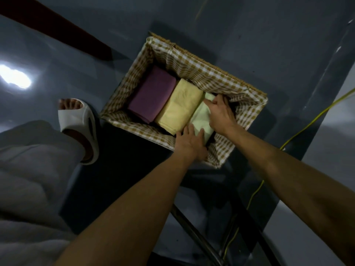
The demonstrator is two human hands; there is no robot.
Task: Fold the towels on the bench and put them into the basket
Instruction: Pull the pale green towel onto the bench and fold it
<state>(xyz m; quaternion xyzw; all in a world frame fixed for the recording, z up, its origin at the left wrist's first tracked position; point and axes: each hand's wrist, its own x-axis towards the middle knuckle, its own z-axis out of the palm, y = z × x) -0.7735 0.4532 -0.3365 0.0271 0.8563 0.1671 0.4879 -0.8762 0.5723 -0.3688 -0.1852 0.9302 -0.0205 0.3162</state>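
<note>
A wicker basket [194, 68] with a brown-and-white checked liner stands on the floor. Inside it lie three folded towels side by side: a purple towel [151, 94] at the left, a yellow towel [179, 107] in the middle and a pale green towel [202, 117] at the right. My left hand [190, 144] holds the near end of the green towel, fingers on top of it. My right hand [221, 114] grips the green towel's far right side, fingers curled over its edge. Both hands are inside the basket.
The glossy dark floor [249, 35] surrounds the basket. My foot in a white sandal [80, 123] stands left of the basket, with grey trousers [28, 169] below. A yellow cable [299, 131] runs along the right. A dark metal frame [201, 237] shows at the bottom.
</note>
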